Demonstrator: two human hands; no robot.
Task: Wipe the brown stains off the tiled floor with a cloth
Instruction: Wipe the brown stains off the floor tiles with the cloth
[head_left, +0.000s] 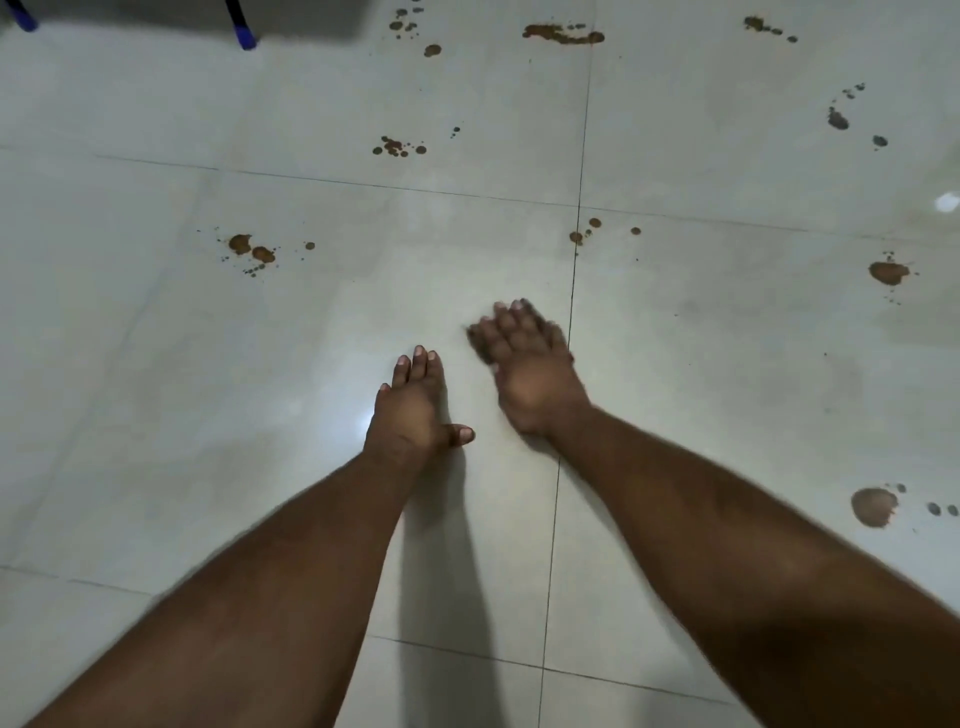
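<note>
1. While the right hand (524, 358) presses flat on the tiled floor (311, 322), fingers straight and close together, a dark cloth (480, 345) shows only as a blurred edge beneath them; a cloth this small may slip out from under the palm mid-stroke.
2. Left hand (413, 410) rests flat on the floor just beside the right, fingers straight, thumb out, holding nothing. It appears to bear weight on a glossy tile, so a slide is possible if the surface is wet.
3. Brown stains lie well apart from both hands: a cluster to the left (252, 249), small drops near the grout line (584, 233), a blot to the right (888, 273), a larger patch nearer the right arm (874, 506).
4. Risk judged: a soiled cloth could smear residue into the grout line (571, 291) or across the tile under the hands.
5. Far stains (563, 34) demand reaching; overbalance is plausible.
</note>
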